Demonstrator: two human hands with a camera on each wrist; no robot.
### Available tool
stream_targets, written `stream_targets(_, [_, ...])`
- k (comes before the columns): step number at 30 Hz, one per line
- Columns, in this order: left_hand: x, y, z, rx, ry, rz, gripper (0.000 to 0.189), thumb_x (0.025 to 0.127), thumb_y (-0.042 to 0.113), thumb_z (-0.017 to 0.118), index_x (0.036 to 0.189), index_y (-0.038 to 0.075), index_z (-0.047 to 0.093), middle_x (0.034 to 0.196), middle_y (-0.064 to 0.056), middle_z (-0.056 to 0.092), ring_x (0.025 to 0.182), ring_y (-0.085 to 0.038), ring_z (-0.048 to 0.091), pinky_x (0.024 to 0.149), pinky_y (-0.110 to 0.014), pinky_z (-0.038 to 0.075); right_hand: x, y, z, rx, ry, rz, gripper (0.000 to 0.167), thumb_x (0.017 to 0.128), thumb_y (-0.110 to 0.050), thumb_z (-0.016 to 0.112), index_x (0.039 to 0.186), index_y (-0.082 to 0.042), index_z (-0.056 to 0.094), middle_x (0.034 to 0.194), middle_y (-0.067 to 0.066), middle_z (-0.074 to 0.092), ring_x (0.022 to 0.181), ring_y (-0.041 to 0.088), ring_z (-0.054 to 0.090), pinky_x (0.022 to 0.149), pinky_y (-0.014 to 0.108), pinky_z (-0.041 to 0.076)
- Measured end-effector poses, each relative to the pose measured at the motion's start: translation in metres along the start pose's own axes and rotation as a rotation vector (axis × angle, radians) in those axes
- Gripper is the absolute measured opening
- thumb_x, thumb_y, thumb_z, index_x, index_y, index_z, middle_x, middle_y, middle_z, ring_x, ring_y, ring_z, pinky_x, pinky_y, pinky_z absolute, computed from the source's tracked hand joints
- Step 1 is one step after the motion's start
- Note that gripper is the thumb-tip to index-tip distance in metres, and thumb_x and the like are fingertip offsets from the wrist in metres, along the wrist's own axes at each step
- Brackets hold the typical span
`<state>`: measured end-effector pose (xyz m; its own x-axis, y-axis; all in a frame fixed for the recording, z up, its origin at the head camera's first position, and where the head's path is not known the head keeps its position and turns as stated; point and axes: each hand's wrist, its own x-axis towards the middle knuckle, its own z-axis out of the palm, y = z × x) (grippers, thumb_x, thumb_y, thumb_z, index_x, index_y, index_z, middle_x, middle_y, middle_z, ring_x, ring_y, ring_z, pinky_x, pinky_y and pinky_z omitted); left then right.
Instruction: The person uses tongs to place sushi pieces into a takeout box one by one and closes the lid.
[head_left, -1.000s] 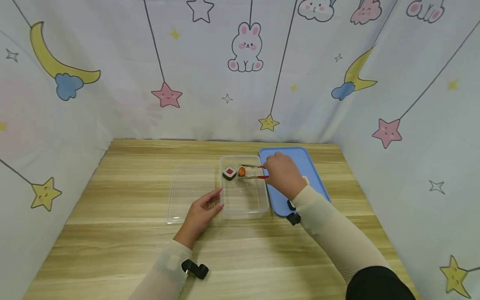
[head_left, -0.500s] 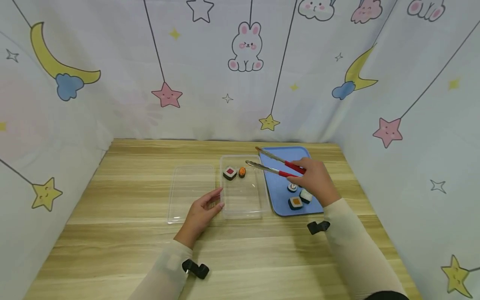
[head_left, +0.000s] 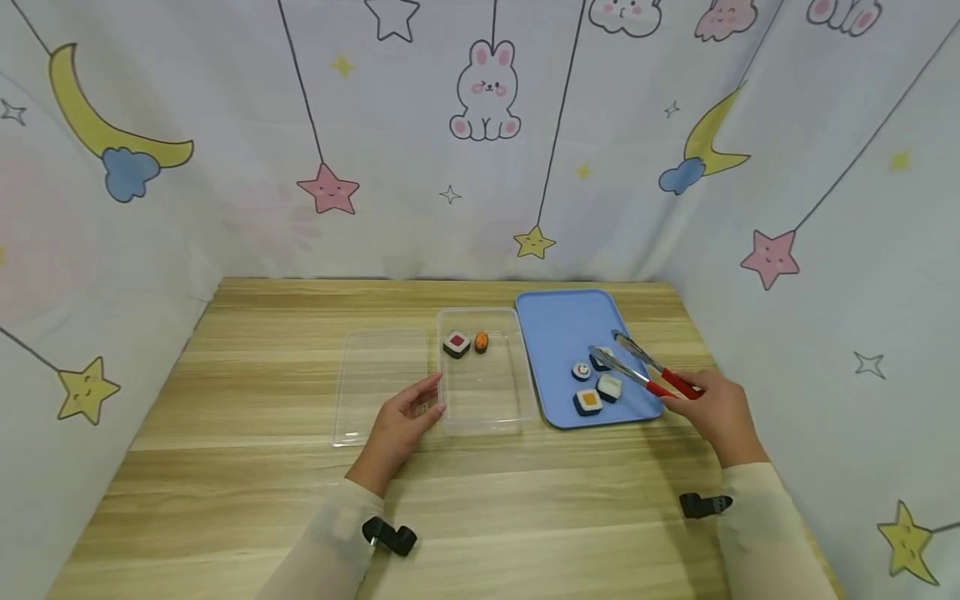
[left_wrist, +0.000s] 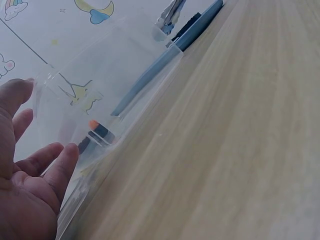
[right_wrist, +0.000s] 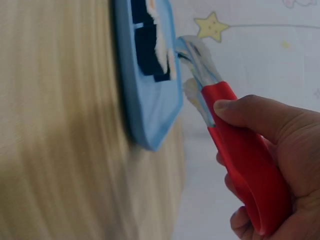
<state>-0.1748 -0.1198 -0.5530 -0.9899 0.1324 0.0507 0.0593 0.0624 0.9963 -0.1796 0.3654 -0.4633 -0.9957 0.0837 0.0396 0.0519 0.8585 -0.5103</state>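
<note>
In the head view, a pair of red-handled tongs (head_left: 681,383) is being gripped in the right hand (head_left: 716,410), and its two metal tips are being held apart over a blue tray (head_left: 555,321). A dark-sided sushi piece (head_left: 599,361) is being partly covered by the nearer tip; whether it is being touched cannot be told. Near it on the tray, a small round roll (head_left: 581,372), a white-topped piece (head_left: 609,387) and a piece with a yellow-orange centre (head_left: 588,402) are being shown. The left wall of a clear container (head_left: 483,392) is being touched by the left hand (head_left: 397,425), whose thumb and fingers are being kept spread. Inside, at the far left, a red-centred piece (head_left: 456,344) is being seen beside an orange-topped piece (head_left: 482,342). A flat clear lid (head_left: 381,375) is being supported by the wooden table (head_left: 480,517), left of the container.

In the left wrist view, loosely spread fingers are being shown at the container's wall, through which the orange-topped piece is being seen.

In the right wrist view, the red handles are being pinched between thumb and curled fingers, while the tray's pieces are being cut off by the upper edge.
</note>
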Motion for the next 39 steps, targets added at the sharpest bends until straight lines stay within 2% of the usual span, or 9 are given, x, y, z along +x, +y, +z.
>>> stream_targets(7, [0.0,0.0,-0.001,0.005,0.002,0.0,0.051,0.097,0.01,0.074,0.145,0.004,0.059,0.15,-0.011,0.057,0.136,-0.032,0.055,0.116,-0.045,0.042,-0.005,0.013,0.005,-0.014,-0.021,0.016,0.057,0.087,-0.033,0.085,0.132,0.001,0.07,0.118,0.026,0.069,0.096,0.039,0.066,0.073,0.039,0.055])
stream_targets(14, [0.001,0.001,0.0,-0.008,-0.002,0.0,0.051,0.098,0.009,0.074,0.146,0.003,0.058,0.151,-0.013,0.056,0.136,-0.033,0.055,0.117,-0.045,0.041,-0.003,0.013,0.006,0.001,-0.011,0.006,0.053,0.087,-0.031,0.086,0.128,0.0,0.072,0.118,0.026,0.069,0.096,0.039,0.066,0.074,0.04,0.055])
stream_targets(24, [0.0,0.006,0.0,0.012,0.003,-0.023,0.052,0.097,0.01,0.074,0.147,0.004,0.058,0.152,-0.013,0.055,0.136,-0.031,0.055,0.116,-0.043,0.042,0.002,0.014,0.007,-0.022,-0.051,0.03,0.053,0.088,-0.032,0.084,0.129,-0.001,0.072,0.121,0.029,0.067,0.101,0.04,0.063,0.077,0.043,0.056])
stream_targets(32, [-0.001,0.007,0.001,0.01,0.002,-0.02,0.053,0.097,0.008,0.074,0.147,0.002,0.057,0.152,-0.015,0.055,0.136,-0.033,0.055,0.116,-0.043,0.042,-0.001,0.015,0.009,-0.007,0.0,0.013,0.049,0.087,-0.03,0.085,0.125,0.0,0.074,0.115,0.026,0.071,0.095,0.038,0.065,0.073,0.036,0.053])
stream_targets(39, [-0.001,0.006,0.001,0.009,0.009,-0.017,0.052,0.097,0.008,0.074,0.146,0.002,0.058,0.151,-0.014,0.055,0.136,-0.034,0.055,0.116,-0.043,0.043,0.0,0.011,0.01,0.003,0.022,0.039,0.051,0.087,-0.033,0.085,0.125,0.0,0.074,0.117,0.027,0.071,0.094,0.037,0.064,0.071,0.034,0.051])
